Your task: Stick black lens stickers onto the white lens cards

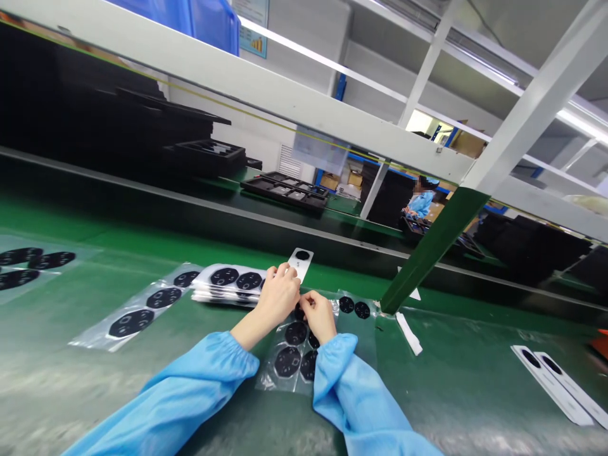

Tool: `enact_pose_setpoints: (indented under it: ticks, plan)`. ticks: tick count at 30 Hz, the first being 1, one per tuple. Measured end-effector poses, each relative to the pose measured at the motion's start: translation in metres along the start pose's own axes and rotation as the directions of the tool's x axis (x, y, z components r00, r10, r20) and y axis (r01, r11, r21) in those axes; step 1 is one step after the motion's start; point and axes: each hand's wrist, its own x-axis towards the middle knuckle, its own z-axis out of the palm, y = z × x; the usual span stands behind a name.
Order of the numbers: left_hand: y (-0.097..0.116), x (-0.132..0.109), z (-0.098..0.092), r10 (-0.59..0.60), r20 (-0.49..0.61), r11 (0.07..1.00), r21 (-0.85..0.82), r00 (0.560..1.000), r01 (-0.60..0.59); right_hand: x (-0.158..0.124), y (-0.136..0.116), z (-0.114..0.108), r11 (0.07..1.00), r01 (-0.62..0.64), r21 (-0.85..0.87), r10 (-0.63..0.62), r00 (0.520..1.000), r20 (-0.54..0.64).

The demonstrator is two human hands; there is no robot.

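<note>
a person's two bare hands are working close together on the green bench (465, 383), nearer its far edge than its left or right end. a clear sheet (299, 349) with black discs (287, 361) is lying flat under and in front of them. the right hand (319, 315) is reaching over the top part of this sheet. its thumb and first finger are coming to a point near one disc, but nobody can tell if that grip is pinching anything. the left hand (281, 292) is bending its fingers down by the right end of a white-edged stack (232, 283). its fingertips are hiding, so its grip cannot be told.

a white card (304, 261) with a black spot is lying just behind the left hand, by the bench's far edge. a clear strip (164, 297) with three discs is lying left of the stack, toward the bench's left end.

the clear sheet is looking very light, thin and bendy. it is shining, so it is likely being slippery, and it could be creasing if pulled hard. its plain corners and clear rim are seeming best for holding, with a soft pinch. the discs are looking thin too, so a gentle hold by the rim is seeming safest.
</note>
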Motion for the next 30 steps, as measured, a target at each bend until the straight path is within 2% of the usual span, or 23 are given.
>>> enact_pose_setpoints:
  ticks: [8,17,24,30]
  plan:
    - [0.005,0.01,0.018,0.017,0.022,0.996,0.089,1.0,-0.019,-0.005,-0.001,-0.007,0.976,-0.092,-0.198,0.115,0.987,0.11]
    - [0.013,0.007,0.032,-0.01,0.077,0.995,0.103,0.997,0.002,-0.041,-0.005,-0.033,0.893,-0.094,-0.439,0.161,0.98,0.119]
    - [0.021,0.005,0.033,0.012,0.056,1.0,0.011,0.998,-0.012,-0.069,0.001,-0.052,0.788,-0.057,-0.613,0.134,0.988,0.081]
    - [0.032,-0.013,0.037,0.164,0.11,0.973,-0.18,0.98,-0.143,-0.072,0.004,-0.047,0.744,-0.012,-0.668,0.081,0.994,0.072]
